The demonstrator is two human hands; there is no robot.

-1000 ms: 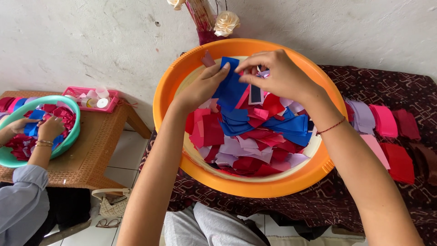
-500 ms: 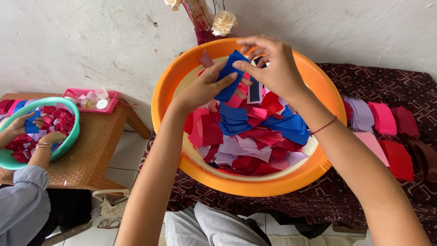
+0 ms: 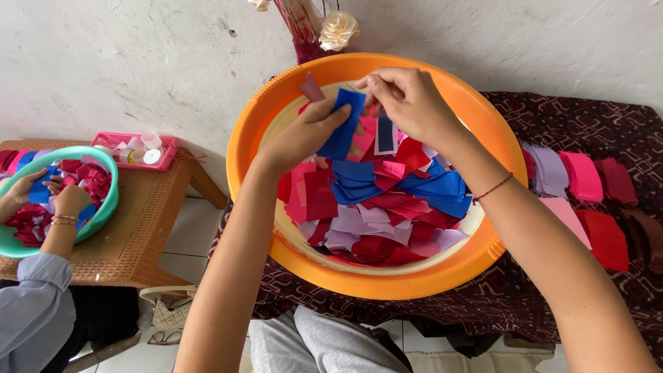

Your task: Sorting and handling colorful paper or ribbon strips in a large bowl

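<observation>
Whitewashed wall backs a bench [image 3: 552,124] draped in dark patterned cloth, carrying an orange basin [image 3: 262,138] of cut fabric squares. Both hands are closed on one blue square [image 3: 343,123]: left hand [image 3: 304,135] pinches its lower edge, right hand [image 3: 407,103] its top, holding it raised above the pile, apparently for separation.

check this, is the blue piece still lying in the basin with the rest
No, both the left hand and right hand hold the blue piece up above the pile in the orange basin.
</observation>
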